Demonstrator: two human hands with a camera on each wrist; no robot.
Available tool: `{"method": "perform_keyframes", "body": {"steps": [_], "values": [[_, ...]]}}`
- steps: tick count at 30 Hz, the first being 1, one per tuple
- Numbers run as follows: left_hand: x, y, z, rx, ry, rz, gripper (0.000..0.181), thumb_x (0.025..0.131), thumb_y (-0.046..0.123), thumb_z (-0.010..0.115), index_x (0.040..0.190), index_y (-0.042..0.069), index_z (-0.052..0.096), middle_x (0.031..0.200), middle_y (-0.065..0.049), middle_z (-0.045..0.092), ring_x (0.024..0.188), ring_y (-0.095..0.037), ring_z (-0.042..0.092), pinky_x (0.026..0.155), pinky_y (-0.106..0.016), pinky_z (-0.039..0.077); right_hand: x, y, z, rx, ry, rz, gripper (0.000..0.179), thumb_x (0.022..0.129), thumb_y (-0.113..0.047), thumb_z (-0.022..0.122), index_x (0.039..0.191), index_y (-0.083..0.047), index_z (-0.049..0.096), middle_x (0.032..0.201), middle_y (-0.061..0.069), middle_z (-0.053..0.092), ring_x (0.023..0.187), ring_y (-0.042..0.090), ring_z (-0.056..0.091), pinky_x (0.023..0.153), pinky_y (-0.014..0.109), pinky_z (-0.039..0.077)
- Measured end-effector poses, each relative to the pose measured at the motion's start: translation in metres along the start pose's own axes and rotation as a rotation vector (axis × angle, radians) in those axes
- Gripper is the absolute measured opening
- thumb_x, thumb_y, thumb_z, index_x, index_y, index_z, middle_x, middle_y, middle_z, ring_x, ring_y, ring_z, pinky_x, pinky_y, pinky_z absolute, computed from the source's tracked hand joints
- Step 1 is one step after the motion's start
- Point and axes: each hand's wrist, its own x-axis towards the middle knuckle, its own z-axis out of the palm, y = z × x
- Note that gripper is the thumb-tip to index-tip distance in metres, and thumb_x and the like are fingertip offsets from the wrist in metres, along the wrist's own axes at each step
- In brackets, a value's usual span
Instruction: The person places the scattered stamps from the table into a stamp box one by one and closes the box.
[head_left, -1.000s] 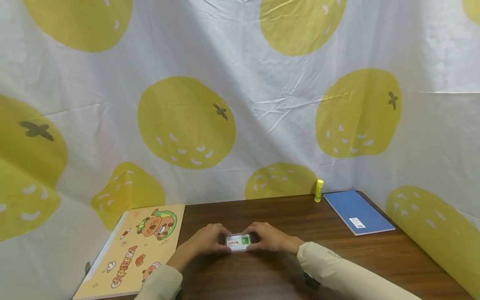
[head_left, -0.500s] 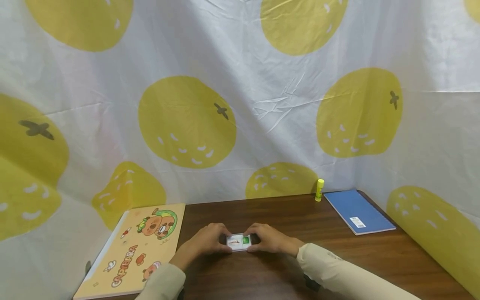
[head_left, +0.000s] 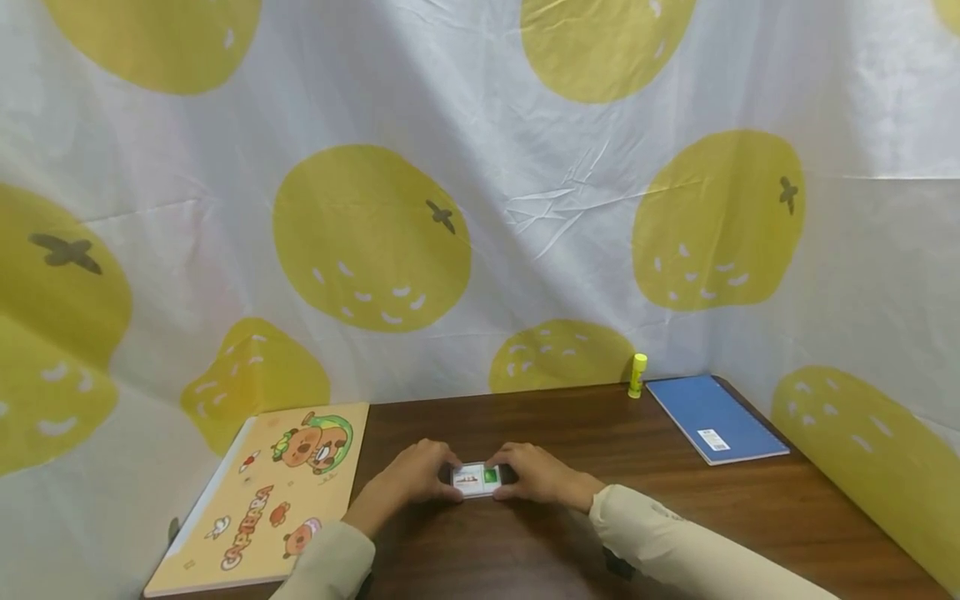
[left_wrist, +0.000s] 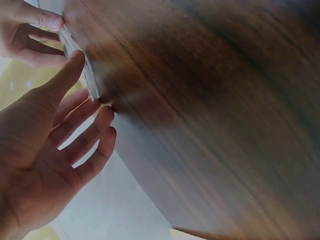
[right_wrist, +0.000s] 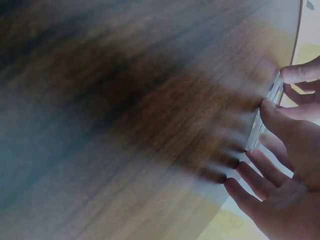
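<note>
Between my two hands, at the middle of the table in the head view, lies a small flat clear case point(head_left: 476, 481) with a white and green printed face. My left hand point(head_left: 415, 477) pinches its left end between thumb and fingers. The opposite end is held the same way by my right hand point(head_left: 542, 477). Seen from the left wrist, the thin edge of the case point(left_wrist: 88, 70) shows just above the tabletop. In the right wrist view the thumb point(right_wrist: 272, 112) lies along the near edge; whether the case touches the table I cannot tell.
A yellow capybara-printed board or folder point(head_left: 262, 500) lies on the left side of the brown wooden table point(head_left: 510, 550). At the back right, a yellow glue stick point(head_left: 637, 377) stands upright beside a blue notebook point(head_left: 716, 419). A lemon-patterned curtain point(head_left: 525, 267) hangs behind and at both sides.
The head view has shifted very slightly. Both hands keep the same hold on the clear case, which stays in about the same place.
</note>
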Motion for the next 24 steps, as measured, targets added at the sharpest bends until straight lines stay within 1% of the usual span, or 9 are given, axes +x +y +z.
{"method": "perform_keyframes", "body": {"steps": [4, 8, 12, 16, 19, 22, 24], "values": [[0.001, 0.001, -0.001, 0.001, -0.007, -0.014, 0.046, 0.077, 0.032, 0.094, 0.111, 0.006, 0.078, 0.112, -0.007, 0.076, 0.106, -0.027, 0.07, 0.092, -0.045, 0.056, 0.0, 0.0, -0.002, -0.015, -0.001, -0.004, 0.042, 0.087, -0.021, 0.086, 0.121, -0.001, 0.072, 0.114, 0.012, 0.069, 0.101, 0.026, 0.069, 0.087, 0.037, 0.057], [-0.001, 0.001, 0.0, -0.011, -0.01, -0.007, 0.046, 0.077, 0.032, 0.094, 0.111, 0.005, 0.078, 0.112, -0.008, 0.076, 0.107, -0.028, 0.069, 0.093, -0.047, 0.056, 0.0, -0.001, -0.002, -0.028, -0.007, -0.01, 0.042, 0.087, -0.021, 0.086, 0.121, -0.002, 0.072, 0.113, 0.011, 0.069, 0.101, 0.025, 0.069, 0.087, 0.037, 0.057], [-0.004, -0.003, 0.002, -0.041, 0.005, 0.004, 0.045, 0.077, 0.032, 0.093, 0.11, 0.005, 0.078, 0.109, -0.008, 0.074, 0.105, -0.028, 0.068, 0.094, -0.048, 0.055, 0.0, 0.0, -0.001, -0.032, -0.003, -0.02, 0.042, 0.087, -0.023, 0.086, 0.121, -0.003, 0.071, 0.113, 0.01, 0.069, 0.1, 0.024, 0.068, 0.086, 0.038, 0.056], [-0.007, -0.008, 0.004, -0.062, 0.006, 0.004, 0.046, 0.08, 0.034, 0.092, 0.112, 0.006, 0.076, 0.111, -0.006, 0.073, 0.107, -0.026, 0.067, 0.097, -0.048, 0.054, -0.002, 0.002, 0.001, -0.024, -0.004, -0.029, 0.043, 0.09, -0.025, 0.084, 0.124, -0.005, 0.068, 0.117, 0.01, 0.068, 0.102, 0.024, 0.067, 0.088, 0.038, 0.056], [-0.009, -0.009, 0.004, -0.061, -0.002, 0.002, 0.049, 0.081, 0.038, 0.09, 0.116, 0.007, 0.074, 0.115, -0.007, 0.072, 0.11, -0.026, 0.066, 0.098, -0.048, 0.053, -0.004, 0.004, 0.001, 0.026, -0.022, -0.026, 0.047, 0.093, -0.027, 0.08, 0.131, -0.005, 0.064, 0.124, 0.011, 0.066, 0.108, 0.024, 0.066, 0.092, 0.038, 0.054], [-0.01, -0.007, -0.001, -0.04, 0.009, 0.001, 0.053, 0.082, 0.043, 0.087, 0.119, 0.007, 0.073, 0.119, -0.008, 0.072, 0.113, -0.029, 0.066, 0.097, -0.05, 0.054, -0.006, 0.007, -0.002, 0.071, -0.022, -0.016, 0.053, 0.096, -0.029, 0.077, 0.138, -0.003, 0.059, 0.133, 0.013, 0.063, 0.118, 0.028, 0.063, 0.099, 0.043, 0.052], [-0.011, -0.006, -0.006, -0.002, 0.035, -0.006, 0.056, 0.084, 0.046, 0.085, 0.122, 0.008, 0.072, 0.123, -0.008, 0.071, 0.117, -0.029, 0.066, 0.097, -0.05, 0.054, -0.009, 0.01, -0.005, 0.044, 0.003, -0.004, 0.057, 0.098, -0.03, 0.075, 0.143, -0.002, 0.055, 0.141, 0.016, 0.059, 0.128, 0.032, 0.058, 0.106, 0.048, 0.049]]}}
